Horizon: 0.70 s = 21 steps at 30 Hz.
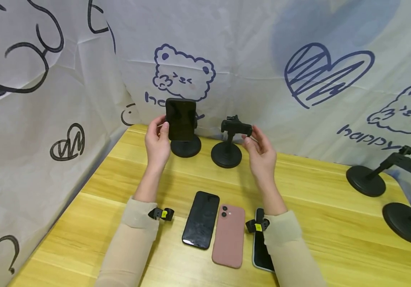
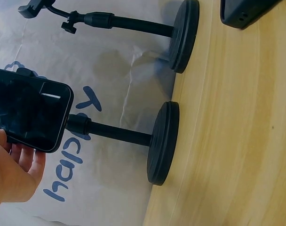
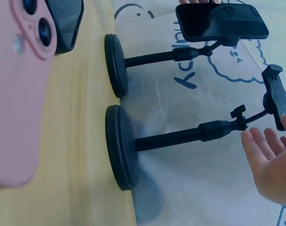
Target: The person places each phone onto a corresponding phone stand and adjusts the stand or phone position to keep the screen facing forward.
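We cannot tell whether the right hand (image 1: 262, 154) pinches one round-based black stand (image 1: 226, 155). Wrist views show its black twin's pole (image 2: 119, 133); the head view hides it behind the mounted glossy black phone (image 1: 181, 119), screen toward us, long axis upright, left hand (image 1: 158, 140) pinching its edge.

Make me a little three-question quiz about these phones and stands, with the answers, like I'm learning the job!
1. True or false: the pink phone lies back side up.
2. How many phones lie on the table?
3. Where is the left grip? A: on the pink phone; B: on the table; C: on the stand-mounted phone.

Key: 1. True, its camera lenses show. 2. Three: pink phone, dark phone, pale-edged phone. 3. C.
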### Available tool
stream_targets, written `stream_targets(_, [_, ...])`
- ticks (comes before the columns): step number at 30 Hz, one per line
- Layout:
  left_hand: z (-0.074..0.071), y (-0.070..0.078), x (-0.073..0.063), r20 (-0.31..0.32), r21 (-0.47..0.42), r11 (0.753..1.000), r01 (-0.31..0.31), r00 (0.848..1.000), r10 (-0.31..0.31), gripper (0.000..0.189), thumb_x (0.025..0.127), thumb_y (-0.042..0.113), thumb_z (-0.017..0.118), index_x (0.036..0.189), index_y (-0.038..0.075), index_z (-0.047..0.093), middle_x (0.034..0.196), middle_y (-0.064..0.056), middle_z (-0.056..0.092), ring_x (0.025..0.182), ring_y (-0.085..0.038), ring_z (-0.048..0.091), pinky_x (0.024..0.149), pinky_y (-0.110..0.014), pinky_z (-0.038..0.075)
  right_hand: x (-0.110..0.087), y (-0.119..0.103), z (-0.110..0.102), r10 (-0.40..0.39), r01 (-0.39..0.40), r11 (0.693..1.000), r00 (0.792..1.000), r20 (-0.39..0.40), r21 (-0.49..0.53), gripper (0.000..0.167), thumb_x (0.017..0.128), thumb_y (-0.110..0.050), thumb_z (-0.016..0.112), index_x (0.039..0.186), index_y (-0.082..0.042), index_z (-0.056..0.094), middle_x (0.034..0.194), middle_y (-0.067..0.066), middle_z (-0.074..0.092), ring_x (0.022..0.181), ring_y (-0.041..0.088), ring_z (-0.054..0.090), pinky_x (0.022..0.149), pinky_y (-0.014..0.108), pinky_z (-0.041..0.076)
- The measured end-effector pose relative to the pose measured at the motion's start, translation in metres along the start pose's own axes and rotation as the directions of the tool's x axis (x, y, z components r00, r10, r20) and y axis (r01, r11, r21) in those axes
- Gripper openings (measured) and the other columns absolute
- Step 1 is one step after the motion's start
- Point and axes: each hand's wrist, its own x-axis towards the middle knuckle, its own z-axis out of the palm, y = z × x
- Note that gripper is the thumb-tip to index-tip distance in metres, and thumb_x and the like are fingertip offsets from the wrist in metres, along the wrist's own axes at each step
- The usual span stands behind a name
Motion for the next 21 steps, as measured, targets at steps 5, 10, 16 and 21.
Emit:
stream_targets(5, [0.002, -0.001, -0.002, 0.001, 0.013, 1.0, -0.007, 1.0, 0.007, 0.035, 0.11, 0.011, 0.051, 0.142, -0.002, 0.057, 0.136, -0.02, 0.059, 0.12, -0.03, 0.056, 0.104, -0.038, 0.047, 0.001, 0.001, 0.004, -0.029, 0.03, 0.999, 0.999, -0.021, 0.023, 0.043, 0.104, -0.004, 0.062, 0.147, -0.001, 0.058, 0.13, 0.021, 0.067, 0.109, 0.02, 0.072, 0.095, 0.033, 0.058])
stream_targets(10, [0.007, 0.0, -0.006, -0.045, 0.063, 0.981, -0.181, 0.982, 0.184, 0.038, 0.11, 0.012, 0.051, 0.145, -0.003, 0.049, 0.141, -0.021, 0.049, 0.128, -0.031, 0.05, 0.112, -0.042, 0.041, 0.001, 0.001, 0.004, -0.03, 0.031, 0.999, 0.999, -0.034, 0.03, 0.042, 0.104, -0.001, 0.062, 0.145, -0.001, 0.059, 0.127, 0.022, 0.068, 0.104, 0.015, 0.073, 0.095, 0.032, 0.058])
stream_targets(16, [0.018, 0.018, -0.008, -0.208, 0.132, 0.819, -0.558, 0.792, 0.573, 0.038, 0.101, 0.006, 0.058, 0.137, -0.005, 0.053, 0.138, -0.024, 0.047, 0.129, -0.033, 0.046, 0.107, -0.045, 0.039, 0.0, 0.0, 0.003, -0.017, 0.017, 1.0, 1.0, -0.019, 0.008, 0.041, 0.104, -0.003, 0.062, 0.145, -0.001, 0.059, 0.128, 0.02, 0.068, 0.111, 0.031, 0.071, 0.094, 0.026, 0.057])
stream_targets(21, [0.033, 0.037, -0.015, -0.173, 0.078, 0.762, -0.642, 0.744, 0.645, 0.024, 0.102, 0.001, 0.059, 0.124, -0.005, 0.065, 0.123, -0.021, 0.062, 0.116, -0.034, 0.058, 0.103, -0.037, 0.046, 0.002, -0.001, 0.001, -0.004, 0.004, 1.0, 1.0, -0.017, 0.006, 0.042, 0.103, -0.004, 0.063, 0.145, -0.002, 0.059, 0.128, 0.02, 0.068, 0.107, 0.018, 0.072, 0.094, 0.027, 0.058])
